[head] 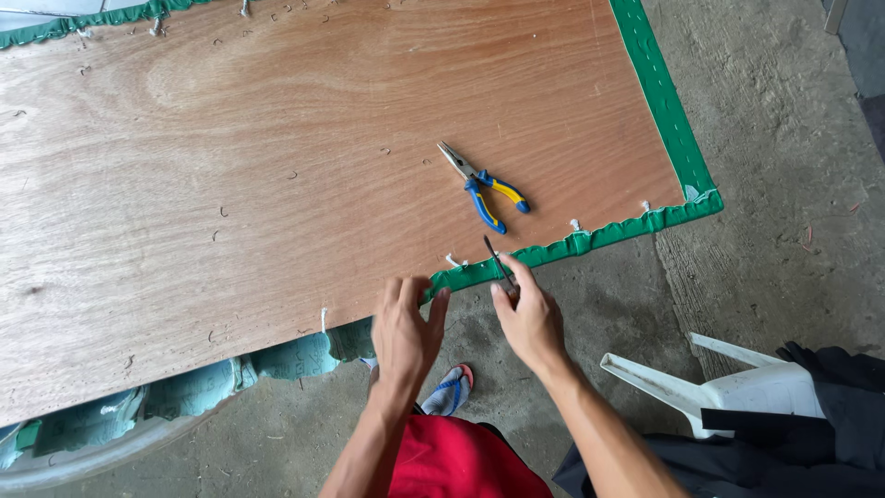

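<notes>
A large plywood board (304, 138) lies flat, with green fabric edging (590, 240) stapled along its near and right edges. My right hand (527, 318) grips a thin dark metal tool (496, 258), its tip pressed at the green edging on the near edge. My left hand (407, 330) lies flat with fingers spread on the board's near edge, touching the loose end of the green fabric (442, 281). Blue-and-yellow long-nose pliers (484, 187) rest on the board just beyond my hands.
Several pulled staples are scattered over the board. Loosened green fabric (277, 360) hangs below the near edge at left. A white plastic chair with dark cloth (737, 392) stands at lower right on the concrete floor (784, 166). My sandalled foot (449, 392) is below.
</notes>
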